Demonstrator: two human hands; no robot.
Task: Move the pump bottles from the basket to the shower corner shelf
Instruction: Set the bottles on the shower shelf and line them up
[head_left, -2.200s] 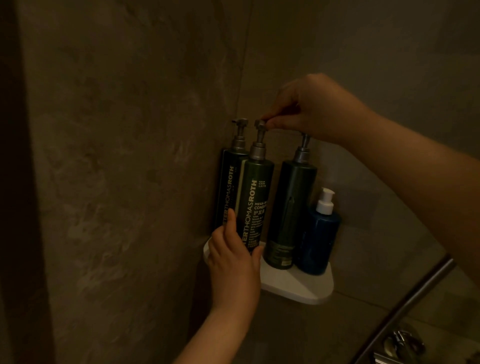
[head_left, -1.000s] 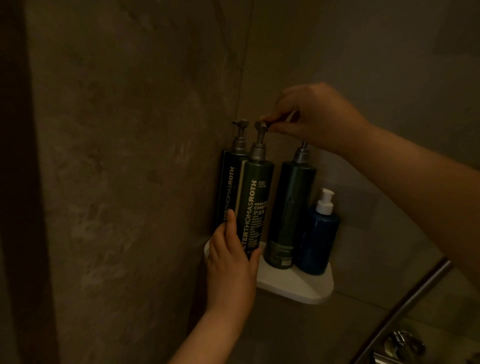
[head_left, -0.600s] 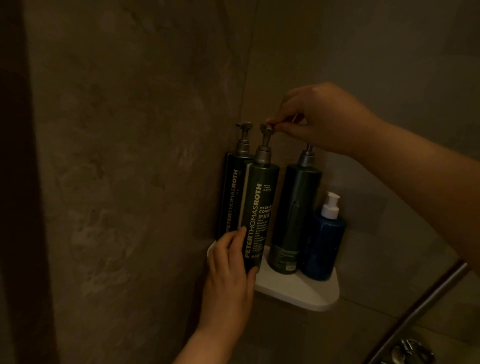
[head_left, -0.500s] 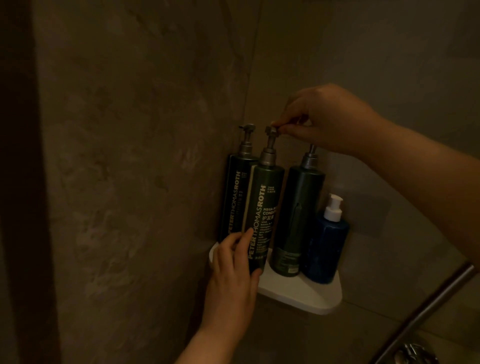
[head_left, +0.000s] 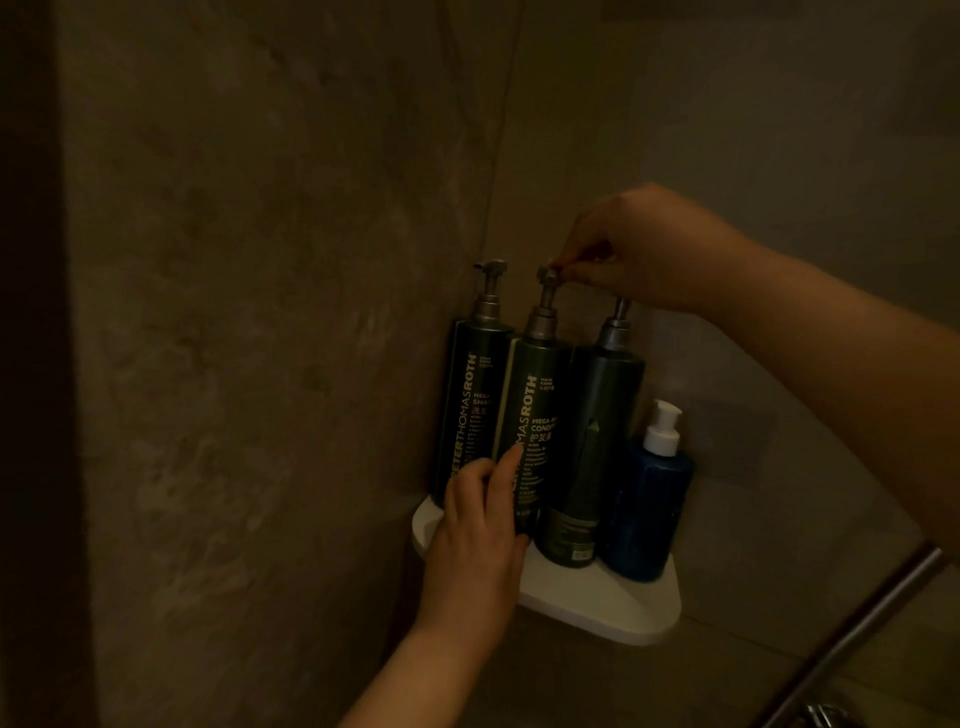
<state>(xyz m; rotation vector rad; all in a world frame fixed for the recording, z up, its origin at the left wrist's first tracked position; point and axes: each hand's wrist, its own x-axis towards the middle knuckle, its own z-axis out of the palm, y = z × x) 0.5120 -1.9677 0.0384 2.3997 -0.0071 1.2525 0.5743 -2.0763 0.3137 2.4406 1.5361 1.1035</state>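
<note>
1. White and small, the corner shelf (head_left: 597, 603) already carried four bottles packed side by side: the left pump bottle (head_left: 470, 395) in the wall corner, the middle pump bottle (head_left: 540, 405) just in front of it, the right pump bottle (head_left: 597, 441), and a blue bottle (head_left: 649, 509) with a white pump at the outer end. The basket was out of view.
2. The right hand (head_left: 639, 254) pinched the pump head (head_left: 549, 274) of the middle pump bottle, while the left hand (head_left: 478, 540) gripped that bottle low on its body, index finger lying up the label.
3. Turning or pushing at the pump head looked risky. The bottle was tall and narrow, so force applied that high could tip it if the lower grip slackened.
4. The middle bottle appeared to sit close to the shelf's front edge. A nudge outward might have slid its base off the rim.
5. With the bottles touching, any sideways shove could have passed along the row and pushed the blue bottle towards the open end.
6. A hard press on the pump head would probably have dispensed liquid onto the shelf, making the bases slippery.
7. The dim light made the exact footing of each base hard to judge.
</note>
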